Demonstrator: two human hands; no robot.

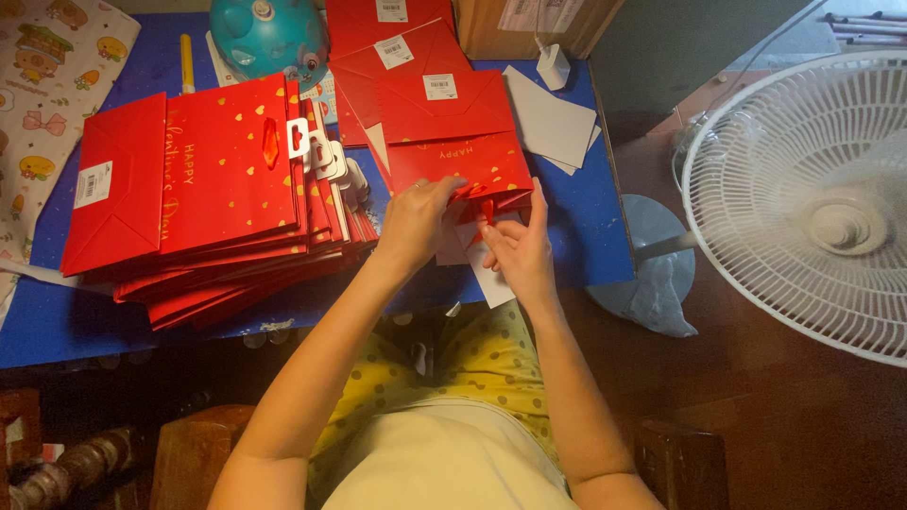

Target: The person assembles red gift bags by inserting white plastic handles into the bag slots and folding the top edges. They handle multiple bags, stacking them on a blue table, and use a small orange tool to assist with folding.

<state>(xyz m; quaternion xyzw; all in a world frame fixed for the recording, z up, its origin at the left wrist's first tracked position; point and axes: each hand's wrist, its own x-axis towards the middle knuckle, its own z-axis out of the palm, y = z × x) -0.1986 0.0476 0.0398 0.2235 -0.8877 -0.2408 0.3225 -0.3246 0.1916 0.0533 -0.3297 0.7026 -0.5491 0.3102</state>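
On the blue surface (586,236) both hands work at the near edge of a flat red gift bag (453,142). The left hand (416,222) pinches its rim; the right hand (520,250) holds its red ribbon handle (487,210). A stack of red bags (208,189) lies left, a white fan (812,198) right.

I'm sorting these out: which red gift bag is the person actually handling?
The red bag lying alone right of the big stack; both hands, left and right, work at its open end.

White fan (831,212), teal globe (267,36) — cardboard box (529,24).
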